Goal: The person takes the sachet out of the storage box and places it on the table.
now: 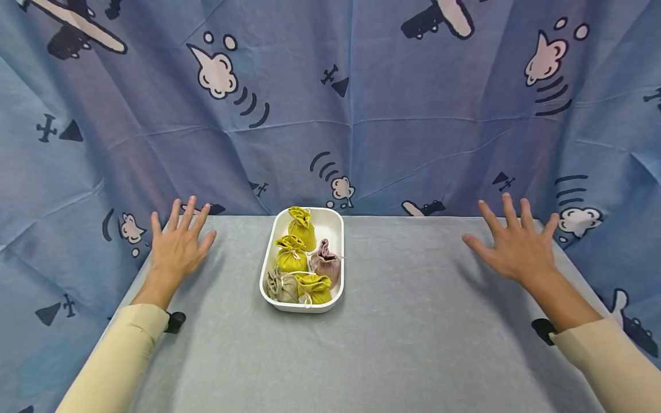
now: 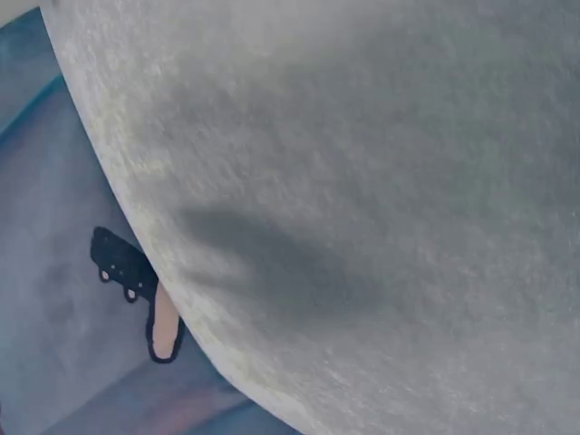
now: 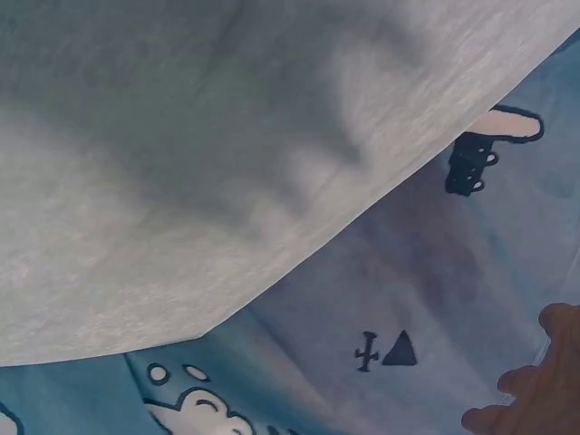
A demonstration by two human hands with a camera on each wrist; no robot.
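Blue cloth printed with planes and clouds [image 1: 361, 115] hangs behind a grey-covered table [image 1: 413, 344]. At the far middle of the table sits a white tray [image 1: 335, 219] holding five small drawstring pouches [image 1: 292, 254]: three yellow, one pinkish, one grey-beige. Well apart from the tray, the left hand [image 1: 178, 244] is at the far left corner and the right hand [image 1: 516, 244] at the far right, both with fingers spread, holding nothing.

White oblong plastic tray with rounded corners [image 1: 268, 261] sits mid-table, long axis running away from the person. Inside: five small drawstring cloth pouches, all cinched shut. Three mustard-yellow pouches [image 1: 302, 226] at far end, left-middle and near right; one dusty-pink pouch [image 1: 326, 263] right-middle; one grey-beige pouch [image 1: 281, 285] near left. Packed touching.
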